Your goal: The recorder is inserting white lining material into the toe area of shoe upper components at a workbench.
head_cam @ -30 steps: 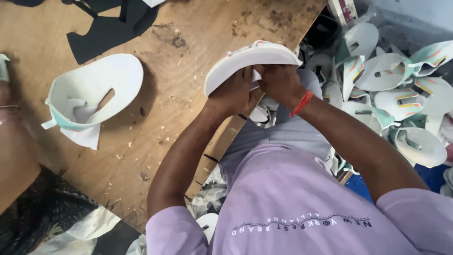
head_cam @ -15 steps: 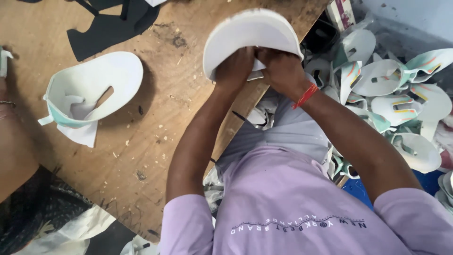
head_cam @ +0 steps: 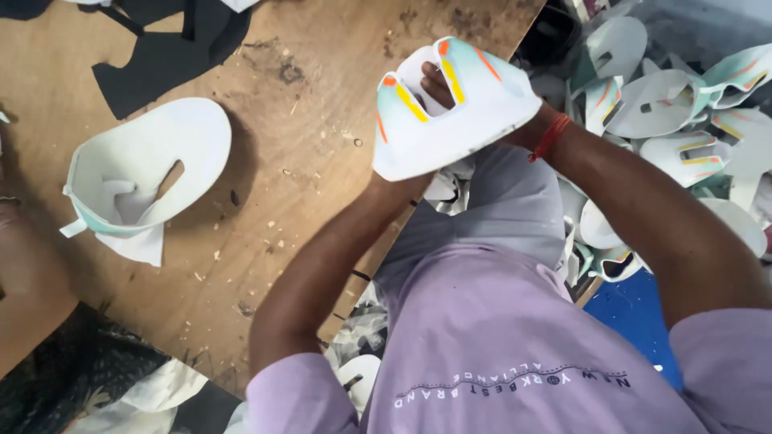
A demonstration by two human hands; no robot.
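Both hands are up at the far edge of the wooden bench [head_cam: 265, 241], and the white shoe upper [head_cam: 450, 108] they hold has just been turned over: half a second ago it showed its plain white side, now the mint face with yellow and orange stripes points up at the camera. The right hand [head_cam: 527, 128] grips it from the right, red thread on the wrist. The left hand [head_cam: 430, 84] sits mostly behind the piece; fingers poke through the cut-out, so it seems closed on the upper too, though I can't see the grip properly. The piece hangs clear above the bench, not touching it. So the printed side is now the one being looked over.

Left on the bench lies a second upper [head_cam: 149, 173], white side up, well apart. Black cut pieces [head_cam: 173, 48] lie at the far left. On the right, a heap of uppers [head_cam: 683, 104].
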